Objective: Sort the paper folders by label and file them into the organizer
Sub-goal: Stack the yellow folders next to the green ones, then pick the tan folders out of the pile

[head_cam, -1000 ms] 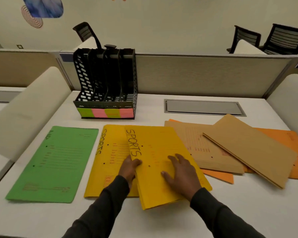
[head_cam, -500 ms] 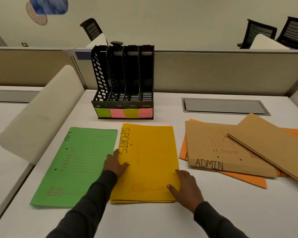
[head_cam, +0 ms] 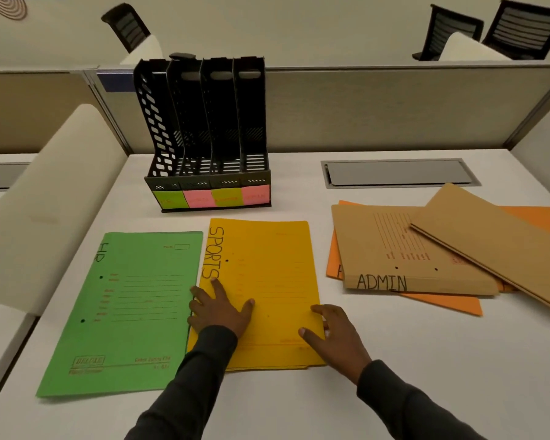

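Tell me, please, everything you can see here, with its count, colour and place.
organizer: one, black, four slots, back of desk
sticky labels: four, green and pink alternating, on organizer's front
HR folder: one, green, front left
SPORTS folders: stack, count unclear, yellow, front centre
brown folders: two, right, one marked ADMIN, the other overlapping it
orange folders: count unclear, under the brown ones
hatch: one, grey, in desk, back right
desk: one, white
chairs: three, black, beyond the partition
left hand: flat on the SPORTS stack's left edge
right hand: fingers at the stack's right edge
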A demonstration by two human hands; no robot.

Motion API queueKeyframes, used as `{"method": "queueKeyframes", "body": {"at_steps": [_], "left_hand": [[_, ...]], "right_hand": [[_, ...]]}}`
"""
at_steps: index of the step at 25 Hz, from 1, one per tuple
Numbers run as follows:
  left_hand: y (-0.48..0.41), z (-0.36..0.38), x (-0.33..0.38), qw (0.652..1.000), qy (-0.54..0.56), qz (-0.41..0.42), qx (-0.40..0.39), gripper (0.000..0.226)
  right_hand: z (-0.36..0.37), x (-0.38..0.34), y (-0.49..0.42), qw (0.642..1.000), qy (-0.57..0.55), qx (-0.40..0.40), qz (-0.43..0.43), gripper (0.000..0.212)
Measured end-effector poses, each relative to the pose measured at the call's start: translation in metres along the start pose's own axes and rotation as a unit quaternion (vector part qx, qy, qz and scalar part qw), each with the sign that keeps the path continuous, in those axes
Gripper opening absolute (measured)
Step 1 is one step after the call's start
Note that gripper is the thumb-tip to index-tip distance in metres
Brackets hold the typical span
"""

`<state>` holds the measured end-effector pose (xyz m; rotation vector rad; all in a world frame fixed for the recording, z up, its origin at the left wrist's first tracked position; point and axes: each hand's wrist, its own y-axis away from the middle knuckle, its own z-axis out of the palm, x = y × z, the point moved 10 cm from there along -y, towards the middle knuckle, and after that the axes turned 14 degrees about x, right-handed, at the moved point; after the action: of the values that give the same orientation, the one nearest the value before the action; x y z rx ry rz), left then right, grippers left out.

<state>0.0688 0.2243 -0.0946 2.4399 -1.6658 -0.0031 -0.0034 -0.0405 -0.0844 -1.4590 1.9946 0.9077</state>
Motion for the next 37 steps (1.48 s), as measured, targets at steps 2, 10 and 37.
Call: {"method": "queueKeyframes", "body": {"at_steps": [2,10,37], "left_hand": [[0.005,0.002,0.004,1.000,-0.019,0.002,0.011,0.112],[0.067,0.030,0.103,0.990,-0.008,0.137,0.024,0.097],[0.098,0.048,0.238,0.803,0.521,-0.281,0.063,0.053]], "right_hand": [[-0.002,0.006,0.002,0.998,-0.053,-0.012,0.029,0.063],[-0.048,0.039,0.011,0.999,-0.013,-0.042,-0.012,0.053],[-0.398,0.325,-0.094,0.934,0.348,0.058,0.047,0.088]]}}
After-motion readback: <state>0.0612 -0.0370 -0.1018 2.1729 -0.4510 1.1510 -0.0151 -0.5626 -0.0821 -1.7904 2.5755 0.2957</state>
